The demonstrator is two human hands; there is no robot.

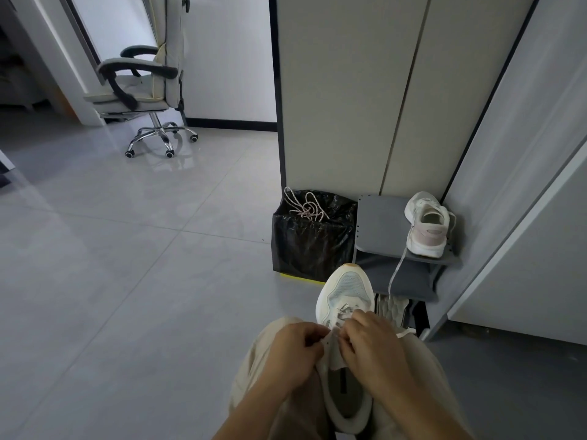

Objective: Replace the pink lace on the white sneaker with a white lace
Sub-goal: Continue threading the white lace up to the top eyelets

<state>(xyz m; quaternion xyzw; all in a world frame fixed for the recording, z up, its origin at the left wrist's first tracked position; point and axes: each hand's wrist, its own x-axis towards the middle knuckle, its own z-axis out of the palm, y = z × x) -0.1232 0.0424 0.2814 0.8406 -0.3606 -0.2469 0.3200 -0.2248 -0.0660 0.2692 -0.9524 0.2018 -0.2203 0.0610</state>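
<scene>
White sneaker (pixel 346 290) lies on my lap, toe pointing away. My left hand (pixel 293 350) grips its eyelet edge; my right hand (pixel 371 341) pinches the white lace (pixel 344 310). Pink lace (pixel 306 208) lies on the bin bag (pixel 311 246).

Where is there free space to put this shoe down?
The shelf top is bare between the bin and the other sneaker. The floor left of the bin is bare too. It is crowded on the bin, where the pink lace lies.

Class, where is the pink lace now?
Head view: the pink lace lies tangled atop the black bin bag, left of the grey shoe rack.
</scene>
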